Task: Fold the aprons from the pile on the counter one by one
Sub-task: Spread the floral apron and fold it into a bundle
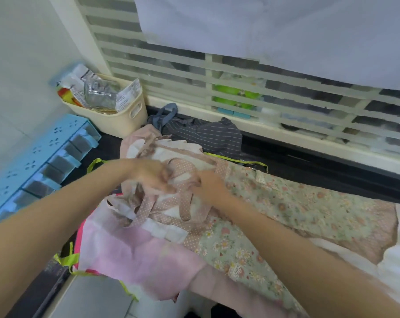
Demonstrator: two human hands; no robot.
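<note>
Left grip: we see the left hand (153,177) with fingers curled into the tangle of pink dotted straps (183,203), pinching a bunch of them; motion blur hides the exact fingertips.
Right grip: the right hand (209,185) sits just beside the left one, its fingers bent onto the same straps; we read it as holding them, though the blur keeps us from seeing how firmly.
Thing in the grip: the straps belong to a pink and white apron (148,239) that lies directly under both hands, bunched at the top and spreading toward us over the near edge of the counter (309,161).
Just right of the grip: a green floral apron (286,203) lies spread flat, touching the pink one and running away to the right.
Beyond the grip: a dark striped apron (205,134) lies crumpled against the back, with a blue-grey strap looping up from it.
Under the pile: lime-green trim (235,159) peeks out behind and to the left of the hands, from another piece we cannot make out.
Far left of the grip: a blue drawer organiser (40,161) stands along the wall.
Behind it: a cream basket (116,120) holds packets and a clear bag.
Farthest back: a slatted window blind (217,65).
</note>
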